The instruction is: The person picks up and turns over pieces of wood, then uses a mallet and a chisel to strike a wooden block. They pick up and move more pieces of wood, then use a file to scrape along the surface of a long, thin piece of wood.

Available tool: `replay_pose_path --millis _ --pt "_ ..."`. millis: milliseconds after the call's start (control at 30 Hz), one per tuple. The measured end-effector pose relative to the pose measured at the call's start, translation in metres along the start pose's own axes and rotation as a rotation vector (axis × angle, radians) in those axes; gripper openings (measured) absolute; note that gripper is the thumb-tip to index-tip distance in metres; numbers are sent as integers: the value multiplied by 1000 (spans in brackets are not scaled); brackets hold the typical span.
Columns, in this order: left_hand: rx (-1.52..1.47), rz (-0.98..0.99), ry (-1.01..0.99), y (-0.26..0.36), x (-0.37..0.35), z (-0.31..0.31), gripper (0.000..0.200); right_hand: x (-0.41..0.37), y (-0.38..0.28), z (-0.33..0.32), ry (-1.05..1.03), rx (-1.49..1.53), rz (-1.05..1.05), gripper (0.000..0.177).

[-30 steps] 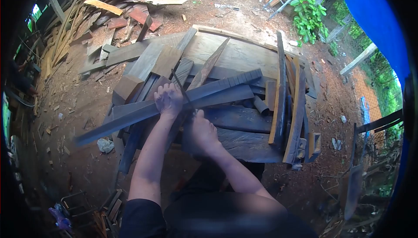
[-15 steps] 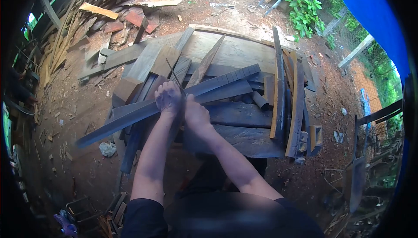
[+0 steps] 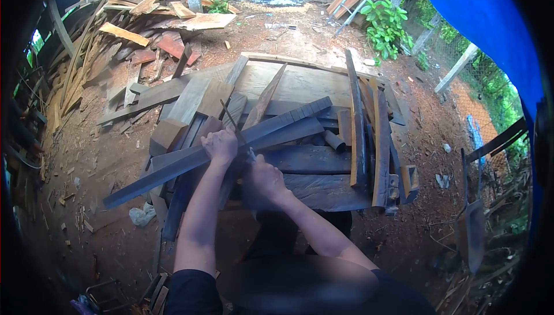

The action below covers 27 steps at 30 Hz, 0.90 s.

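Observation:
A long dark wooden beam (image 3: pixel 291 114) lies diagonally over a stack of boards, with several crosswise lines marked or cut near its far right end. My left hand (image 3: pixel 220 146) is closed over the beam near its middle, pressing it onto the stack. Just right of it, my right hand (image 3: pixel 265 177) grips the handle of a thin saw (image 3: pixel 232 120). The narrow dark blade, seen almost edge-on, runs across the beam and points forward and left. Whether its edge is in the wood cannot be made out.
Under the beam, a bench of wide planks (image 3: pixel 323 188) carries loose offcuts. Long curved boards (image 3: pixel 381 147) lie along its right side. Scrap timber (image 3: pixel 173 44) is heaped at the back left. A blue tarp (image 3: pixel 490 21) hangs at the upper right. Wood chips litter the earth floor.
My right hand has drawn back toward my body and slightly right, pulling the saw with it. My left hand stays on the beam. The whole view has shifted a little.

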<state>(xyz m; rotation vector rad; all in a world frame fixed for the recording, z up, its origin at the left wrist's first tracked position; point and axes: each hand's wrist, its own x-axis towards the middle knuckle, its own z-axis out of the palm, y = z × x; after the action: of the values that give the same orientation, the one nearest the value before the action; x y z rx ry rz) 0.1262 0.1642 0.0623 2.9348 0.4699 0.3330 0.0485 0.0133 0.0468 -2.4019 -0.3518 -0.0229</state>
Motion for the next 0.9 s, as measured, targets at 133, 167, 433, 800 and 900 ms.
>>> replay_pose_path --millis 133,167,433,800,900 --pt "11 -26 106 2 2 12 46 -25 0 7 -26 -125 55 20" --pt "7 -14 124 2 1 11 44 -24 -2 3 -31 -129 59 20" --pt "36 19 97 -1 2 9 46 41 -22 -7 -150 3 134 24" --pt "8 -2 105 2 1 7 43 13 -21 -23 -144 -18 166 18" --pt "-20 37 129 1 -1 3 45 52 -29 -11 -130 -31 86 19"
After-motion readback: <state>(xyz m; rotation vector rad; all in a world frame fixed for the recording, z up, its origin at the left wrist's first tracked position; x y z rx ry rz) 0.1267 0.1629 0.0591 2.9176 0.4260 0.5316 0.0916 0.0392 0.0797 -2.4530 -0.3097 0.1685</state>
